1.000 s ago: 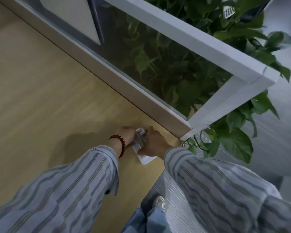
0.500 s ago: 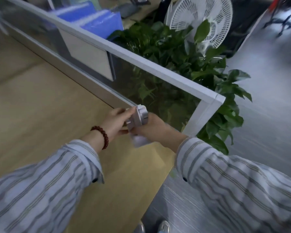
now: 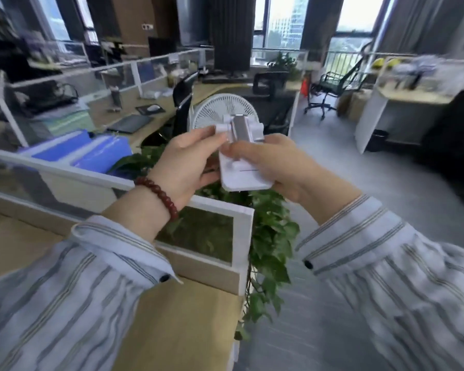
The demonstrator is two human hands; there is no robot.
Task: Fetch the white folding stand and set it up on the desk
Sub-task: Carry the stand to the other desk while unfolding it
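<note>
The white folding stand point(image 3: 241, 153) is held up in the air in front of me, above the corner of the desk partition. It has a flat white base and a grey metal hinged arm with white side tabs at its top. My left hand point(image 3: 188, 162), with a red bead bracelet on the wrist, pinches the stand's upper left tab. My right hand point(image 3: 273, 162) grips the base from the right, fingers over its face. The wooden desk point(image 3: 182, 322) lies below, at the lower left.
A white-framed glass partition point(image 3: 241, 218) edges the desk, with a leafy green plant point(image 3: 268, 236) hanging at its corner. Behind the stand is a white fan point(image 3: 212, 111). Blue folders point(image 3: 91, 151) lie beyond the partition. Grey floor point(image 3: 386, 199) spreads to the right.
Both hands have lifted the stand from the desk corner up to chest height. My view has swung upward from the desk surface to the office beyond.
</note>
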